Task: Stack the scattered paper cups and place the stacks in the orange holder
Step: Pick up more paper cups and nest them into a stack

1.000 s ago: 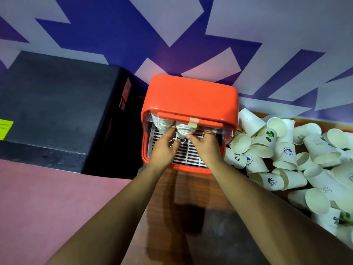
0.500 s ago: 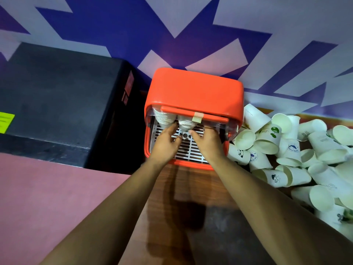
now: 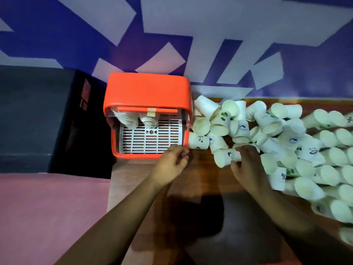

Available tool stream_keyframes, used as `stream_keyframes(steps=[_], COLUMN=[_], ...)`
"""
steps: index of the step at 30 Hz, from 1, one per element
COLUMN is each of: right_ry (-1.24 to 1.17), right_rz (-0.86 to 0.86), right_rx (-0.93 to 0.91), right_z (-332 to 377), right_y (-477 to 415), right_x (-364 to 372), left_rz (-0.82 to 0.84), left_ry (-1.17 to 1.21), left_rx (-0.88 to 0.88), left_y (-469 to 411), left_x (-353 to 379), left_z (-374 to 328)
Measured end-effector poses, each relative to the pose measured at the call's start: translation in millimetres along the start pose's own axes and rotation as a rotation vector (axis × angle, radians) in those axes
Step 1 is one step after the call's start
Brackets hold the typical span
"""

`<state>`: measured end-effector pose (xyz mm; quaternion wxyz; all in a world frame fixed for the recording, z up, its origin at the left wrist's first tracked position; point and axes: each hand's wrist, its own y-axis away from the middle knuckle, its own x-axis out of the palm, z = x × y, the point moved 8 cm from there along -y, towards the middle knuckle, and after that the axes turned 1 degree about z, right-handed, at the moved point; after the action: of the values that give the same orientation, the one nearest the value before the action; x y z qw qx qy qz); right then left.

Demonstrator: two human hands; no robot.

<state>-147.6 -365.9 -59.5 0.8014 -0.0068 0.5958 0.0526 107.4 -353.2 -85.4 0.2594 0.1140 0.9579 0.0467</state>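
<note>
Two stacks (image 3: 127,119) sit rear-left in the orange holder (image 3: 147,92). Loose paper cups (image 3: 286,142) cover the tabletop (image 3: 202,169) beside it. Left hand (image 3: 172,163): fingers loosely curled, empty. Right hand (image 3: 246,163): over a sideways cup (image 3: 226,156), grip unclear. Probable step: starting another stack; next, secure this cup.

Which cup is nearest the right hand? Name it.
The panda-print cup on its side, mouth facing lower left, beside the thumb of the right hand, at the pile's front-left edge.
</note>
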Motion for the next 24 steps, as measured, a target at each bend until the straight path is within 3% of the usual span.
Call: stream_keyframes(steps=[3,7,13,18,24], right_ry=[0.016,-0.11,-0.148,-0.466,-0.556], right_rz=[0.035,0.111,0.199,0.247,0.247], right_rx=[0.085,0.06,0.057,0.185,0.157], right_z=[-36.2,-48.7,-51.2,-81.0,-112.4], right_y=[9.8,9.3,-1.9,22.1,51.3], right_x=[0.4,8.4,17.8,22.4,17.5], left_rz=[0.105,0.155,0.138,-0.014,-0.097], left_ry=[-0.031,-0.069,0.165,0.164,0.013], left_rx=[0.001,-0.141,-0.408,-0.332,-0.194], left_y=[-10.6,-28.5,-49.6,-28.4,-5.9], left_x=[47.3,102.4,154.4,173.4,165.1], left_z=[-27.3,-50.3,-48.4,-42.1,-79.3])
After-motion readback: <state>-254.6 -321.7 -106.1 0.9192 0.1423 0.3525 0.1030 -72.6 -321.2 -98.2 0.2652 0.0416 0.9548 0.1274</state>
